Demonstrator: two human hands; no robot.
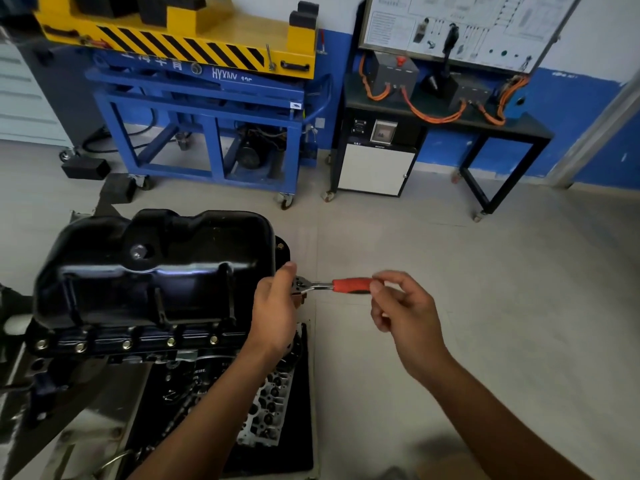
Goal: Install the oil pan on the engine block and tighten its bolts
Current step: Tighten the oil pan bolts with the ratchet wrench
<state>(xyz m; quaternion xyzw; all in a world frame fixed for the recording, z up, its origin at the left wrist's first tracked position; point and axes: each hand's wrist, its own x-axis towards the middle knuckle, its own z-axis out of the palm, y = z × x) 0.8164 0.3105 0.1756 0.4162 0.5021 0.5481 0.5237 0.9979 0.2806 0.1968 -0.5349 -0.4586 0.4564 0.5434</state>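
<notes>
While left hand (275,306), fingers curled, grips the ratchet (346,285) head at oil pan's (156,265) three o'clock edge, right hand (401,306) pinches its red handle end.

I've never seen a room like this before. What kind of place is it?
Most likely a car mechanics' training workshop. A black oil pan sits on an engine, someone holds a red-handled ratchet beside it, and behind stand a blue and yellow lift table and a wiring board with orange cables.
</notes>
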